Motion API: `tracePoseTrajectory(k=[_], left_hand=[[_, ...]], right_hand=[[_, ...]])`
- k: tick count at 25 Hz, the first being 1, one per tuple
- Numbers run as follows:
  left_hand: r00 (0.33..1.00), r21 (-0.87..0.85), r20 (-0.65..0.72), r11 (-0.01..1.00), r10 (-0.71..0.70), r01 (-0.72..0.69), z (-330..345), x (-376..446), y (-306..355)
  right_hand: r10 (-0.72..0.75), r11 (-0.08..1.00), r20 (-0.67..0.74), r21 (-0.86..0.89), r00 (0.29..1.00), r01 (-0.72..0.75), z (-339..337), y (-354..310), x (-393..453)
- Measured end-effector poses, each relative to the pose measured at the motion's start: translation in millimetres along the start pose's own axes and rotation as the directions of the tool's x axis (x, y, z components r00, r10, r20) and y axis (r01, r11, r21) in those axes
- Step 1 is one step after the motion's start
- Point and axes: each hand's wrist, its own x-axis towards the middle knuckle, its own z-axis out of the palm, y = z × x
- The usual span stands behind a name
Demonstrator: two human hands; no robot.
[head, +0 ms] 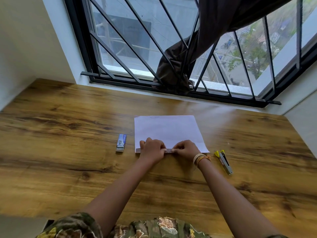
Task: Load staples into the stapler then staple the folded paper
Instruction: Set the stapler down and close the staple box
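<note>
A white sheet of paper [167, 130] lies flat on the wooden table [68, 160]. Over its near edge, my left hand [151, 150] and my right hand [186, 149] pinch the two ends of a grey strip of staples [169, 150]. The stapler [224, 161], grey metal with a yellow end, lies on the table to the right of my right wrist. A small blue staple box [121, 142], slid partly out of its sleeve, sits left of the paper.
A barred window [137, 48] with a dark knotted curtain [180, 69] runs along the table's far edge. White walls close the table in on the left and right. Bare wood lies left of the staple box and in front of my arms.
</note>
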Motion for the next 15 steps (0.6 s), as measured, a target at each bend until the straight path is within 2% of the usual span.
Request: tracePoseTrajectory(k=[7, 15], left_hand=[[0.957, -0.051, 0.271, 0.991, -0.106, 0.124, -7.2, 23.8, -4.5], [0.929, -0.13, 0.354, 0.977, -0.113, 0.168, -6.5, 40.2, -12.8]], right_hand=[[0.047, 0.998, 0.152, 0.038, 0.987, -0.054, -8.8, -5.4, 11.6], [0.079, 0.986, 0.229, 0.127, 0.97, -0.111, -16.3, -10.3, 16.7]])
